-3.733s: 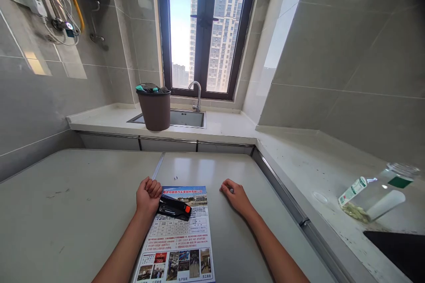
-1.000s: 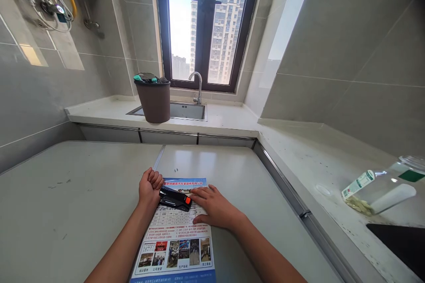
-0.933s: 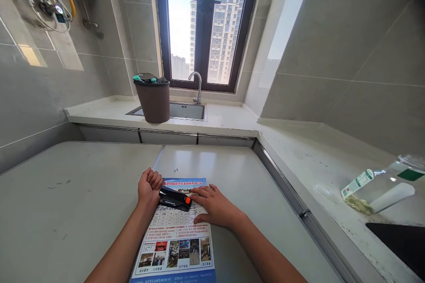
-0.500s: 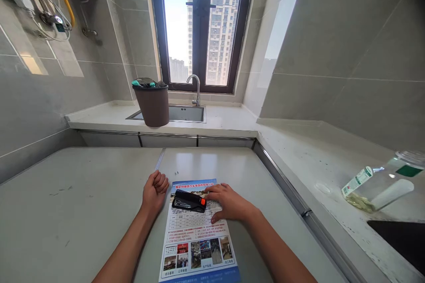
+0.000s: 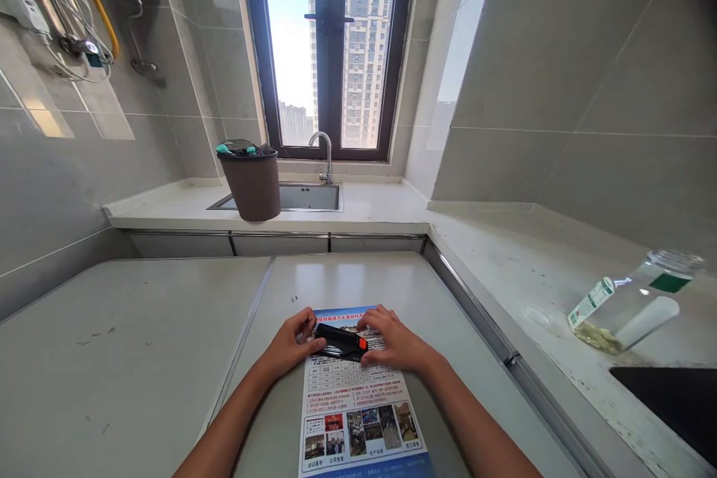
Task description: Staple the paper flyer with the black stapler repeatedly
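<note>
A printed flyer (image 5: 358,396) with blue bands and small photos lies on the pale tabletop. Across its upper part is a black stapler (image 5: 339,342) with an orange-red patch at its right end. My left hand (image 5: 291,343) is at the stapler's left end, thumb against its near side and fingers curled at the far side. At the other end, the thumb and fingers of my right hand (image 5: 395,340) close around the orange-red part. The upper corners of the flyer are partly covered by my hands.
Behind the table a white counter (image 5: 381,198) carries a brown bin (image 5: 252,187) beside a sink (image 5: 314,198) with a tap (image 5: 325,157). On the right counter stands a clear jar (image 5: 644,306). A metal edge strip (image 5: 476,314) runs along the table's right side.
My left hand has gone from a fist beside the flyer to the stapler's left end. The flyer and stapler have shifted right, and my right hand has closed in on the stapler.
</note>
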`<control>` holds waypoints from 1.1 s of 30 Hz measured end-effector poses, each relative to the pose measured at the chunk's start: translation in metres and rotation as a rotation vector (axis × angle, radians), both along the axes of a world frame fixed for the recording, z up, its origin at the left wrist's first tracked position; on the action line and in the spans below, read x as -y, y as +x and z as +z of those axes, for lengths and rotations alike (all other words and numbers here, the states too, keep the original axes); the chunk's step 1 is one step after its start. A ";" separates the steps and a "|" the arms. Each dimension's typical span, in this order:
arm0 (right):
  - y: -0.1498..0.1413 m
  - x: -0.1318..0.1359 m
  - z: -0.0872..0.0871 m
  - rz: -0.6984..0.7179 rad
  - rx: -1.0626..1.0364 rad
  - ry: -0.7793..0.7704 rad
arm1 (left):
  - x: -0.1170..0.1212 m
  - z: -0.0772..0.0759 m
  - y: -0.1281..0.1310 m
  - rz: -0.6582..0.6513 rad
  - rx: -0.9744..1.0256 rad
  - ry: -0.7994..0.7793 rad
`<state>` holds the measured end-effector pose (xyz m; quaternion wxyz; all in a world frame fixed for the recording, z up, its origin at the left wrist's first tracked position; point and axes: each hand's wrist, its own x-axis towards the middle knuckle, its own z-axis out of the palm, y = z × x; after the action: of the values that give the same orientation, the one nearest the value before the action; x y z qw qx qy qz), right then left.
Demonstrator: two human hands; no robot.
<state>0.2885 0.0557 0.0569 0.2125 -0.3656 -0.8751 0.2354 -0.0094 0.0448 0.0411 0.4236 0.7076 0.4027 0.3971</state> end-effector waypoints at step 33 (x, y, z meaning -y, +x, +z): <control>0.011 -0.008 -0.008 -0.061 -0.175 0.031 | 0.005 -0.002 0.006 -0.029 -0.425 0.219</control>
<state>0.2998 0.0642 0.0490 0.3008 -0.3668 -0.8452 0.2461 -0.0033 0.0400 0.0393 0.2558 0.8227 0.4271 0.2743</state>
